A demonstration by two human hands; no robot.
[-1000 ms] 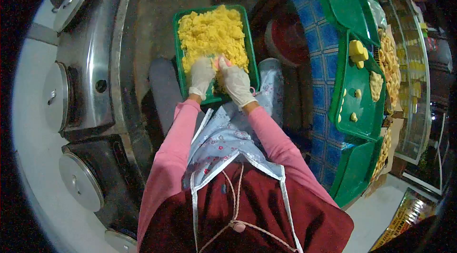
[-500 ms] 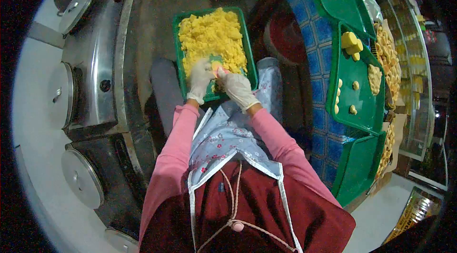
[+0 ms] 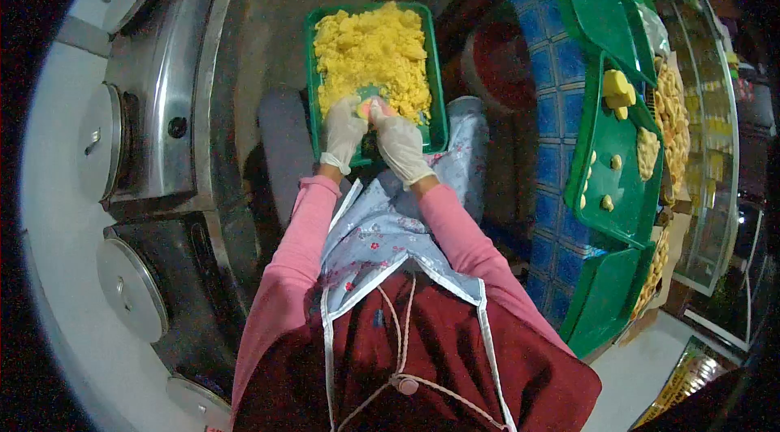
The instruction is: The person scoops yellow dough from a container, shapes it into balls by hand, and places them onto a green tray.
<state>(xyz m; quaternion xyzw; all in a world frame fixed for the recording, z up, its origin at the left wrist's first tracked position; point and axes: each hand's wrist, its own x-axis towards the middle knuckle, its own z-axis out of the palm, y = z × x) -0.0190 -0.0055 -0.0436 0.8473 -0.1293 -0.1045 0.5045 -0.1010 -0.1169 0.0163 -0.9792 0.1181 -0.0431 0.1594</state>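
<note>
Both hands wear thin whitish gloves and meet over the near end of a green tray [image 3: 444,107] heaped with crumbly yellow dough [image 3: 370,46]. My right hand [image 3: 400,143] is closed around a small pink object [image 3: 375,105], whose kind I cannot make out. Close beside it on the left, my left hand [image 3: 344,130] has its fingers curled in against a small yellow dough lump [image 3: 362,110]. The fingertips of both hands almost touch, and they partly hide the pink object. Under the hands, part of the tray's bottom shows.
On the right, a green tray [image 3: 613,196] on blue tiles holds yellow blocks [image 3: 617,91] and small pale dough pieces [image 3: 608,203]. Beyond lie many pale shaped pieces [image 3: 671,123] and a glass case [image 3: 699,164]. Left stands a steel stove [image 3: 166,107] with lidded pots [image 3: 101,142].
My left hand, blurred before, is now sharper and stays beside the right. The pink object is still in my right hand. The view has shifted slightly.
</note>
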